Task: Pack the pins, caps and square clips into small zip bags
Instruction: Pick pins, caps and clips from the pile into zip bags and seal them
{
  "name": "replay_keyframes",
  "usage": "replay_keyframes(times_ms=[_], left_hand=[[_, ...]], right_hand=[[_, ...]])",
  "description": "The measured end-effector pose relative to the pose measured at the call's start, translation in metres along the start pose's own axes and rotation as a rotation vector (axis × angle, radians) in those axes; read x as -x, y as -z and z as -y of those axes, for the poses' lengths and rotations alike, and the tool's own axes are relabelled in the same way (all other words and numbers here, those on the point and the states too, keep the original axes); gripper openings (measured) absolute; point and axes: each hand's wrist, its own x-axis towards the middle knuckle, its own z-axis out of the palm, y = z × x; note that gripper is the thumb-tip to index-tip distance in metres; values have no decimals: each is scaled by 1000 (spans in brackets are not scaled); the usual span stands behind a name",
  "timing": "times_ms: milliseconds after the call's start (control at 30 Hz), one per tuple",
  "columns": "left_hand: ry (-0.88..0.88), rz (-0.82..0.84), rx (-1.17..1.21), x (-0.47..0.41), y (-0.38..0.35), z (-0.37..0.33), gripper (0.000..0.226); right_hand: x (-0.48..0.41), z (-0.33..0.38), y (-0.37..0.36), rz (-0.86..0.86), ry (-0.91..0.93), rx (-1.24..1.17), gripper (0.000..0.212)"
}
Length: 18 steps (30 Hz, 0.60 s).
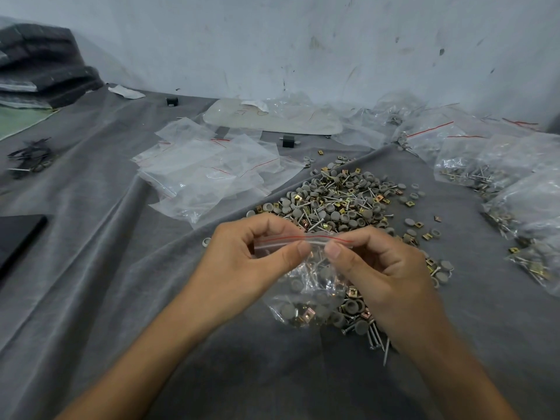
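A small clear zip bag [306, 286] with a red line along its top hangs between both hands at the centre. It holds grey caps, brass square clips and metal pins. My left hand [242, 262] pinches the left part of the zip strip between thumb and fingers. My right hand [381, 268] pinches the right part, thumbs almost meeting. Behind the hands lies a loose pile of caps, clips and pins [336, 198] on the grey cloth [106, 268].
A stack of empty zip bags [209, 171] lies at the middle left. Filled bags [497, 171] crowd the right side. A white tray [272, 116] sits near the wall. A dark flat object [18, 237] lies at the left edge, dark foam blocks [42, 65] at far left.
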Motion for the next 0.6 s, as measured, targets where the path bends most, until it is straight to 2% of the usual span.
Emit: replay_keyframes(times_ms=[267, 433, 600], left_hand=[[-24, -30, -33, 0, -3, -4, 14], [-45, -42, -37, 1, -2, -3, 13], [-64, -156, -40, -1, 0, -8, 12]], right_hand=[[0, 1, 1, 9, 36, 21, 12], [0, 0, 1, 27, -6, 15, 9], [-1, -8, 9, 286, -101, 145, 15]])
